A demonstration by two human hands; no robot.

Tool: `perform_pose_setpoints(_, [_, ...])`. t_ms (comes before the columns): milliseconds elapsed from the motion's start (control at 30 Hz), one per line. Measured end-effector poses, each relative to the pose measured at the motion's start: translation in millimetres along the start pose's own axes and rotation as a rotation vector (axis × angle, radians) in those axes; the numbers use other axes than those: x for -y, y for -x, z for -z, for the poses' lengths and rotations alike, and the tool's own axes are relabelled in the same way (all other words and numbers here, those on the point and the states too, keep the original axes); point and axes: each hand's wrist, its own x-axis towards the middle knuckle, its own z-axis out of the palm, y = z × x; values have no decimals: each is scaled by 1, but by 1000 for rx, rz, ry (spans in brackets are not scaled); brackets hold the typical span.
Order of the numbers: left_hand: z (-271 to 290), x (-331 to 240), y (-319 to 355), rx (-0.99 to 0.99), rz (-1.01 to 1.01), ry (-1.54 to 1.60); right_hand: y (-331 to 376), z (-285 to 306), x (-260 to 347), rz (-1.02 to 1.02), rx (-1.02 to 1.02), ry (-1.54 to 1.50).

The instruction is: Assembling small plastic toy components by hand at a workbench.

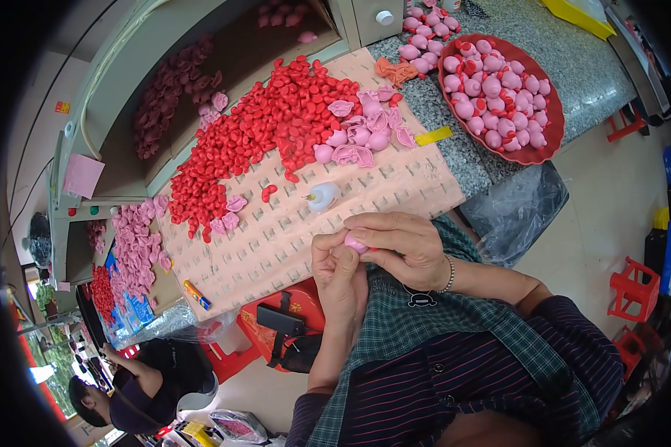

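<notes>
A hand could pass leftward over the desk's (238,261) open near stretch, skirting the marker (197,295); farther in, the small bottle (325,197) and heaped red pieces (250,123) obstruct.

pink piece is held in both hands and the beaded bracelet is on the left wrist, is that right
Not quite: in the head view the bracelet is on the wrist of the right hand, not the left hand. Both do hold the pink piece.

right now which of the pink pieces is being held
The rounded pink piece pinched between the left hand and right hand; the others, like those in the red bowl, lie out of both hands.
</notes>
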Motion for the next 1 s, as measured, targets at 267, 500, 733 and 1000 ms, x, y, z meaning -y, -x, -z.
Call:
perform_pose_setpoints(267, [-5,0,-1,-82,292,194,-3,-6,8,-213,-82,-89])
perform_pose_setpoints(500, [-8,4,-2,-120,321,193,-1,-3,1,-126,-52,-6])
perform_pose_setpoints(733, [-3,1,-2,-100,111,-40,-3,9,8,-431,55,-190])
perform_pose_setpoints(1000, [-18,-15,-1,-169,-39,-505,-11,52,-1,-238,-169,-22])
